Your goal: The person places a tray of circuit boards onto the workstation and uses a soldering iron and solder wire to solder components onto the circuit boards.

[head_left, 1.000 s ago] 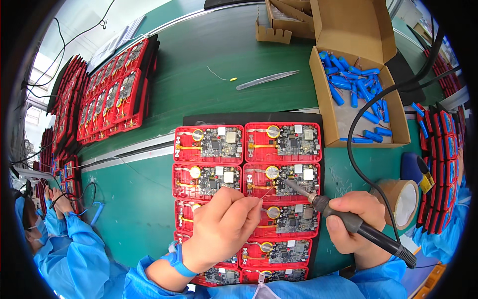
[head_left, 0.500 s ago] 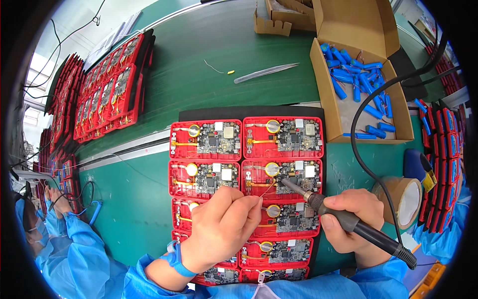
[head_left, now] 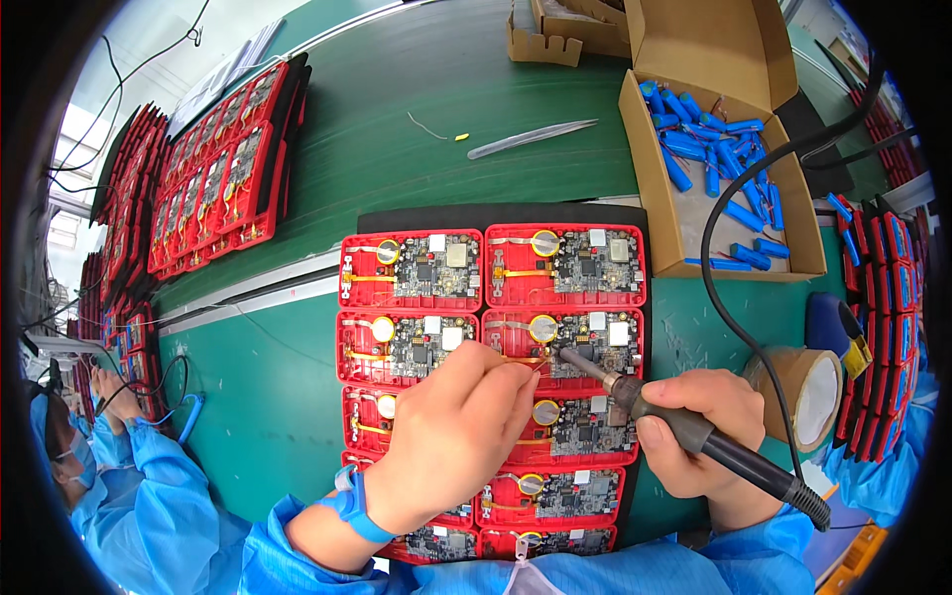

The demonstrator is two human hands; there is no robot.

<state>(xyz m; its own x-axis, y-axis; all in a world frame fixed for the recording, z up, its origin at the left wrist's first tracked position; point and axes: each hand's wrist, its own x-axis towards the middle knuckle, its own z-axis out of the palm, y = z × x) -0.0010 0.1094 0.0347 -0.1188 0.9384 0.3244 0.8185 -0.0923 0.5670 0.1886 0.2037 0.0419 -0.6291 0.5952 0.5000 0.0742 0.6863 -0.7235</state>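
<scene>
Red plastic housings [head_left: 493, 270] with dark circuit boards [head_left: 595, 266] and round coin cells [head_left: 542, 329] lie in two columns in front of me. My right hand [head_left: 694, 426] is closed around the handle of a soldering iron [head_left: 684, 424]. The iron's tip touches or hovers just over the left edge of the board in the right column, second row from the far end. Close beside the tip, my left hand [head_left: 461, 426] pinches a thin reddish wire [head_left: 542, 363] over the same housing. A blue wrist strap [head_left: 354, 508] circles my left wrist.
An open cardboard box [head_left: 813, 248] of blue cylindrical batteries stands far right, with a tape roll [head_left: 815, 397] nearer. The iron's black cable [head_left: 729, 327] arches past both. Tweezers [head_left: 531, 139] lie on the green mat. Stacked red housings [head_left: 213, 178] stand left, near another person's blue sleeve [head_left: 164, 476].
My left hand has shifted slightly right and away from me, bringing its fingertips closer to the iron's tip. The iron has moved only a little.
</scene>
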